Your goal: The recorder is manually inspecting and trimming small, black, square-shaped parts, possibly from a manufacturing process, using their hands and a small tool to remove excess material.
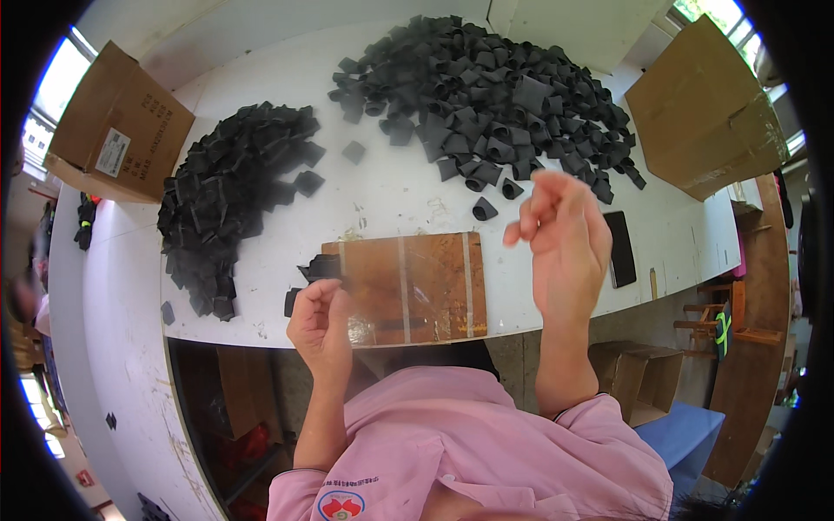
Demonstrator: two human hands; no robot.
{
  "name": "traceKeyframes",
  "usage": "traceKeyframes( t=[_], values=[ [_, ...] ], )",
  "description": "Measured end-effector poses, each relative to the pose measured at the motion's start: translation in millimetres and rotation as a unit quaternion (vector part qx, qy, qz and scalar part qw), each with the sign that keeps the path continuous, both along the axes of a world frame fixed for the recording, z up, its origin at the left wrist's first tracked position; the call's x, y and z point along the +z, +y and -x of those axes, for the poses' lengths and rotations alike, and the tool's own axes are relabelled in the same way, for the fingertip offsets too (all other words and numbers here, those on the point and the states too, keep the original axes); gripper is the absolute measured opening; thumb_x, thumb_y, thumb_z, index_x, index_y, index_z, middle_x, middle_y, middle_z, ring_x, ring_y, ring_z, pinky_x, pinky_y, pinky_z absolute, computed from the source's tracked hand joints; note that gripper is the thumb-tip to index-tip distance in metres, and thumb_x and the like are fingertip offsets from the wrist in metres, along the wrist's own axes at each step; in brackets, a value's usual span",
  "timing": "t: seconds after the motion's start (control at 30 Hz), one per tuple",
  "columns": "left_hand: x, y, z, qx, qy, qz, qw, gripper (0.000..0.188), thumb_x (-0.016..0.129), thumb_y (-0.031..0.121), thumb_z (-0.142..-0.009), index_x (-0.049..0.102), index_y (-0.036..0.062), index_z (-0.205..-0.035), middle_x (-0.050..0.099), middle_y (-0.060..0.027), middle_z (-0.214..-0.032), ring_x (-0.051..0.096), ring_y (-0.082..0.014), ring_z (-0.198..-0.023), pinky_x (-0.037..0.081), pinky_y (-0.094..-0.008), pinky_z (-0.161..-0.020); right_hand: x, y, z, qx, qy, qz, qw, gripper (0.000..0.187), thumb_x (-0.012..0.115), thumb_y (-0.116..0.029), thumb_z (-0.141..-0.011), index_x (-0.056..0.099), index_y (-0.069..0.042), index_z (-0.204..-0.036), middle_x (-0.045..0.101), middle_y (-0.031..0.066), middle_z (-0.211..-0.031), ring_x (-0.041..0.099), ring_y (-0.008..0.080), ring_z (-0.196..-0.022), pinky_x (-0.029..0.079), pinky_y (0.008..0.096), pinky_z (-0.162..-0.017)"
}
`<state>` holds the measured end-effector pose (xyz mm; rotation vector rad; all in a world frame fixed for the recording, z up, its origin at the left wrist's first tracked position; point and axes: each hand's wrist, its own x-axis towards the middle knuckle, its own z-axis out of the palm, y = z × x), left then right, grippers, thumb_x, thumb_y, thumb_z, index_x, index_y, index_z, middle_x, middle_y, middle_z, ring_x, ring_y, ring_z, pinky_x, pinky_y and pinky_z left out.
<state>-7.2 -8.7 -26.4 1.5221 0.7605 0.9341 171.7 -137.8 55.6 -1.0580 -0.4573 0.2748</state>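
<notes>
- Small black pieces (pixel 321 267) lie at the left edge of a brown board (pixel 434 291), beside the left hand (pixel 320 326); its fingers curl, contents unclear.
- The right hand (pixel 566 230) hangs raised, fingers loosely bent; I cannot tell whether it pinches anything.
- The pieces look light, soft, unbreakable; an edge pinch should suit.
- White table (pixel 382 195): left pile (pixel 230 187), far pile (pixel 495 95), cardboard boxes (pixel 708 108) either side.

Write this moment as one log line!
left hand: by black pieces | right hand: near big black pile | board: on white table
</notes>
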Motion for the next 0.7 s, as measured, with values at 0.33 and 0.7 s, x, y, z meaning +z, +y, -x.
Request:
traceKeyframes(
  t=[0.33, 0.7],
  values=[
    [2, -8, 1, -0.065, -0.051, 0.137, 0.987, 0.009, 0.057, 0.007, -0.083, 0.055, -0.0011, -0.087, 0.055, -0.0027, -0.068, 0.050, -0.0078, -0.058, 0.040, -0.0184, -0.056, 76, -55, 36, 0.292, -0.262, -0.077, 0.917, 0.015, 0.065, -0.008, -0.075, 0.064, 0.006, -0.080, 0.052, 0.0095, -0.057, 0.046, 0.0182, -0.043, 0.033, 0.0281, -0.036],
    [16, -30, -18, -0.096, -0.068, 0.127, 0.985, 0.007, 0.054, 0.006, -0.084, 0.052, 0.0000, -0.084, 0.052, -0.0044, -0.069, 0.047, -0.0086, -0.057, 0.038, -0.0172, -0.053, 98, -100, 23, 0.171, -0.315, -0.051, 0.932, 0.014, 0.063, 0.003, -0.067, 0.054, 0.013, -0.066, 0.048, 0.0130, -0.052, 0.042, 0.0186, -0.039, 0.033, 0.0288, -0.036]
  ],
)
